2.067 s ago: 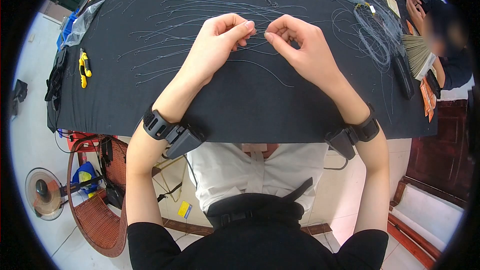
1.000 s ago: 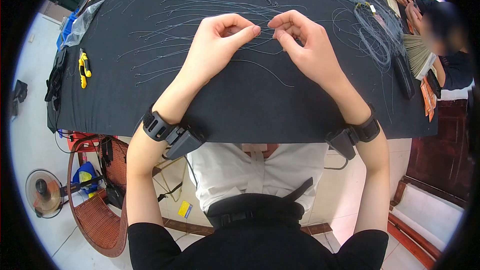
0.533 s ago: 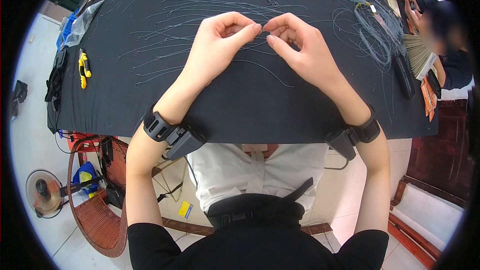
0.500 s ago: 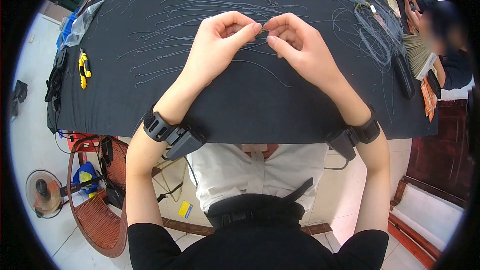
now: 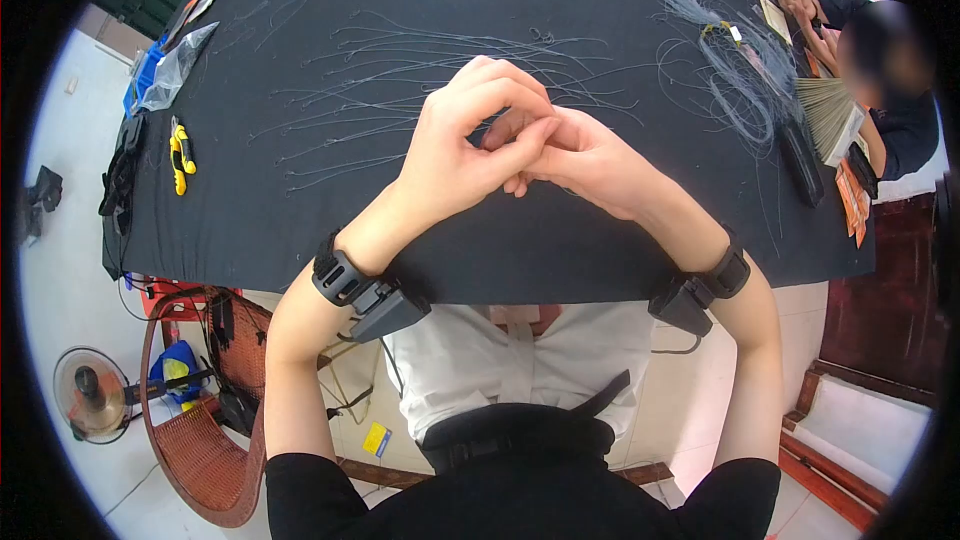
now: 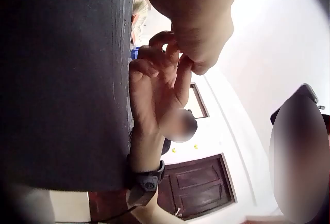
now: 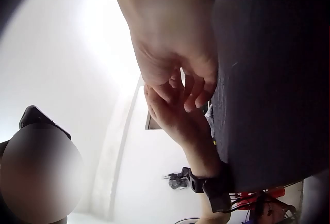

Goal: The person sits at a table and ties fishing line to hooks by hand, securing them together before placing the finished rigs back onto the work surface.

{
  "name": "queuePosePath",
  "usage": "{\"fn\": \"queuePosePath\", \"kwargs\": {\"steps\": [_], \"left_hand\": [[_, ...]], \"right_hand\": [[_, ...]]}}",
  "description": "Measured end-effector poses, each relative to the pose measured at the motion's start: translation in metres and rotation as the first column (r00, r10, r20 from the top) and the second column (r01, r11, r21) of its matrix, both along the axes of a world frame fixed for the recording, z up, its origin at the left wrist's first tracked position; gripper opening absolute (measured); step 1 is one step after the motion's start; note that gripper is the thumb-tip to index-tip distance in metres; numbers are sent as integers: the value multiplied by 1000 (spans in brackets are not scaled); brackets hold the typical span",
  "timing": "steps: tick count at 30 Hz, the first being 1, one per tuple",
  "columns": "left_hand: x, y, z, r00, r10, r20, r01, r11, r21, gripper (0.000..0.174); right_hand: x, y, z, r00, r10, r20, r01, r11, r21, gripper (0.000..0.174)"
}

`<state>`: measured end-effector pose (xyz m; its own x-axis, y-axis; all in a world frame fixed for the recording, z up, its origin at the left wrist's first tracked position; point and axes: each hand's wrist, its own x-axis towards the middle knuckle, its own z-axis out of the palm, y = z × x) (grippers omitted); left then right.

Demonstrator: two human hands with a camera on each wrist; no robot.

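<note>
Black cloth (image 5: 540, 260) bears wires (image 5: 410, 38) towards eleven o'clock of the touching left hand (image 5: 475, 135) and right hand (image 5: 605, 170); fingers bent together, clamped on what, cannot tell.

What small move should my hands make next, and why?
I'd probably ease your left hand slightly off your right hand: their fingers overlap, hiding whatever they may pinch, and the looped strands spread out close by.

Left hand (image 6: 198, 33) apparently touching right hand (image 6: 154, 92), door (image 6: 198, 185)
</note>
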<state>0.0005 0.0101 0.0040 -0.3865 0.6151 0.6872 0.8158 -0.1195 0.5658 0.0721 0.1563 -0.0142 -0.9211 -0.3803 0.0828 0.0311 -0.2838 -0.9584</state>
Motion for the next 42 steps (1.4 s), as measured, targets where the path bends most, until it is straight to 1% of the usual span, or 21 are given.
{"fn": "queuePosePath", "kwargs": {"steps": [4,7,10,13,16,19,22,23,25,28,31,34,37,40,42], "left_hand": [[1,0,-1,999,-14,32,14,1000,11,7],[3,2,-4,973,-62,223,45,996,83,6],[6,1,-2,916,-99,388,56,991,121,5],[7,2,-3,923,-93,373,55,992,111,5],[3,1,-6,986,-65,154,58,997,46,7],[5,1,-7,968,-96,234,91,995,31,7],[6,2,-8,942,-131,309,116,991,69,8],[8,1,-6,893,-150,424,129,989,79,8],[13,0,0,753,-183,632,152,983,103,10],[14,5,-2,713,-229,663,107,970,219,13],[12,3,-5,600,-269,753,131,962,239,14],[10,3,-2,515,-300,803,49,945,322,15],[8,6,-4,477,-307,823,-48,926,374,15],[5,1,-4,486,-311,817,27,940,341,15],[5,1,-4,508,-290,811,51,950,308,15]], "right_hand": [[-1,2,-5,1000,-28,-9,28,999,15,22],[-2,3,-4,999,-32,23,32,999,29,22],[-2,5,-2,998,-55,25,54,996,70,25],[-1,-5,0,985,-171,23,172,984,-38,26],[1,-8,1,991,-132,-9,130,985,-110,27],[0,-2,-7,998,-34,-51,32,999,-43,25],[-3,0,-9,999,-12,-47,11,999,-31,24],[-3,0,-8,999,-21,-46,19,999,-29,23],[-2,-1,-6,998,-38,-45,37,999,-25,22],[-1,-2,-2,996,-93,17,94,995,-46,23],[-2,-3,1,996,-75,38,79,990,-115,24],[-3,2,1,996,-47,77,54,995,-86,27],[-5,4,0,991,-75,109,75,997,4,27],[-3,-1,4,983,-125,134,122,992,34,28],[-3,0,2,986,-112,125,104,992,72,28]]}}
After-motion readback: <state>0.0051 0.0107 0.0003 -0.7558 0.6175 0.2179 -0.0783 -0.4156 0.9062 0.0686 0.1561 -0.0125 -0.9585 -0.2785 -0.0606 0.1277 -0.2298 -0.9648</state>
